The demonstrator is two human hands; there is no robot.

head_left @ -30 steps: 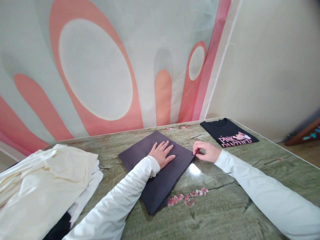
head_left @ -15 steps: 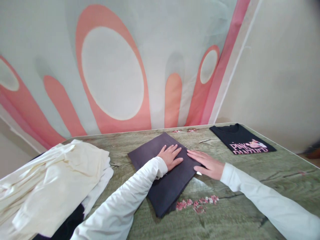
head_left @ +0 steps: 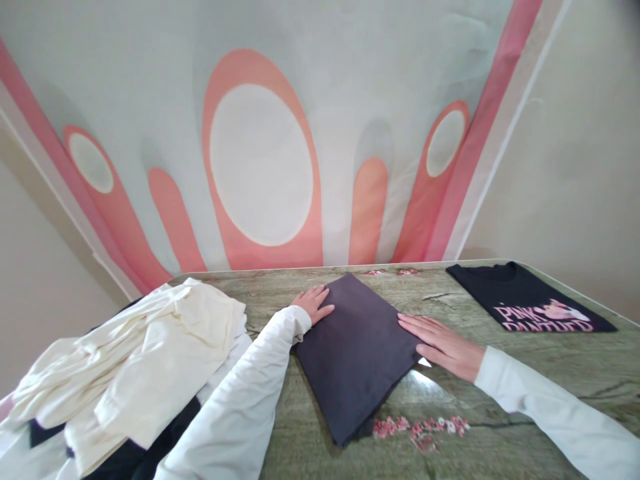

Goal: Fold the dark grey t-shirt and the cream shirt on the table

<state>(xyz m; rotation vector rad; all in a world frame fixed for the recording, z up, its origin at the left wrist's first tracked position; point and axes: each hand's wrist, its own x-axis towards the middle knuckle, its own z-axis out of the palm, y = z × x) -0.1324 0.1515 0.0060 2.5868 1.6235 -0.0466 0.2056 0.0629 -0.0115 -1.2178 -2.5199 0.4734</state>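
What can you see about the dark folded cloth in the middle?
The cloth is dark purplish grey, plain and smooth-looking, folded into a flat, four-cornered shape. A darker layer peeks out beside its nearest corner. It lies on the wood-patterned table. The left hand rests on its far left edge; the right hand touches its right corner.

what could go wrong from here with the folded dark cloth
The folded dark purple-grey cloth could skew, since the left hand and right hand rest at opposite sides. A lower layer peeks out at its near corner, so the fold might be uneven. The white left sleeve might catch the heaped cream fabric beside it.
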